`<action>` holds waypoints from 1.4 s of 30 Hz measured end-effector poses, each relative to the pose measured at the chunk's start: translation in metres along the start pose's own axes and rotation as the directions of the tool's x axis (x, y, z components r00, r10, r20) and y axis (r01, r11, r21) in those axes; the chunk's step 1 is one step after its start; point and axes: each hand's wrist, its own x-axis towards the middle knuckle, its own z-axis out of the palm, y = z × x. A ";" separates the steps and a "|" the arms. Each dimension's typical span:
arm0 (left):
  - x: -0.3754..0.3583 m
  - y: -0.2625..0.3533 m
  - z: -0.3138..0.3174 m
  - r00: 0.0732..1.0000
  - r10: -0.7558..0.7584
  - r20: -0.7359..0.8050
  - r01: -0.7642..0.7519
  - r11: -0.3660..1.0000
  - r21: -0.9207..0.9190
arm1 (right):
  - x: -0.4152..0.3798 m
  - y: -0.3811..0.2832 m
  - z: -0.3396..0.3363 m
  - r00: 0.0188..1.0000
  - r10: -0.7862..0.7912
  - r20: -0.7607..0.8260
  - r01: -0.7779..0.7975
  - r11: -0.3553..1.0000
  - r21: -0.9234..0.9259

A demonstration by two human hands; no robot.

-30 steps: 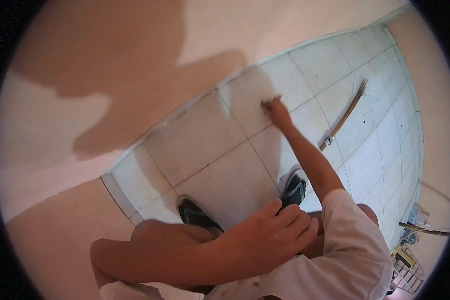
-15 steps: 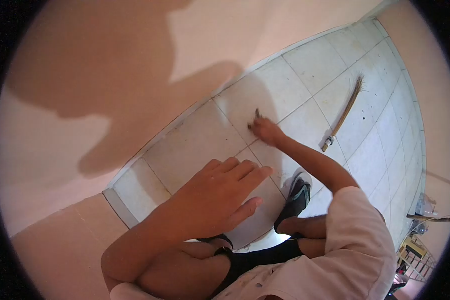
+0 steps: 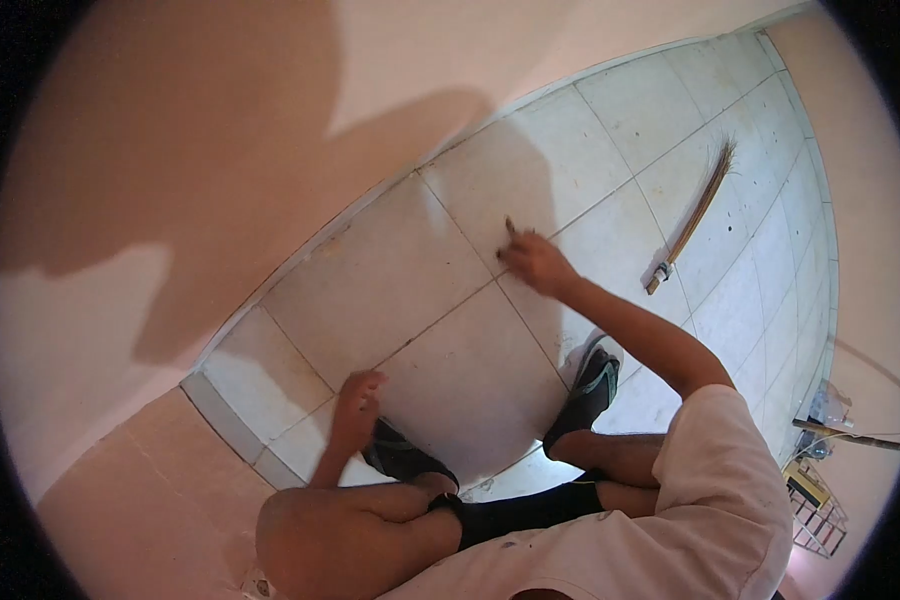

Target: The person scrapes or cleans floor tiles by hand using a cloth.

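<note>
Small dark piece (image 3: 510, 226) seemingly pinched near floor (image 3: 450, 375) by curled right hand (image 3: 538, 265); steady pinch called for. Left hand (image 3: 354, 410) half-open at 8 o'clock, contents unclear; broom (image 3: 702, 212) laid at 2 o'clock.

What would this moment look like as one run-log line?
left hand: beside left foot | right hand: small dark object at fingertips, grip unclear | broom: lying on tiled floor

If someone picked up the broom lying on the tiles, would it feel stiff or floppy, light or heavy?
The broom looks like a slim bundle of thin sticks, so it is probably light for its length. It would likely stay fairly stiff near its bound end, while the fine, splayed tips should flex.
</note>
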 end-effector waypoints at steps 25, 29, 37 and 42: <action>-0.048 -0.049 0.078 0.918 0.196 -0.344 0.015 0.850 0.526 | 0.097 0.045 -0.030 0.950 0.236 -0.206 -0.273 0.946 -0.173; -0.051 -0.053 0.080 0.913 0.175 -0.368 0.039 0.861 0.507 | 0.042 0.030 -0.021 0.982 0.122 -0.143 -0.151 0.967 -0.207; -0.049 -0.042 0.075 0.925 0.162 -0.344 0.046 0.849 0.526 | 0.046 0.046 -0.033 0.996 -0.070 0.046 0.076 0.987 -0.144; -0.048 -0.049 0.075 0.921 0.208 -0.329 -0.011 0.859 0.512 | 0.096 0.053 -0.031 0.986 0.111 -0.121 -0.131 0.975 -0.177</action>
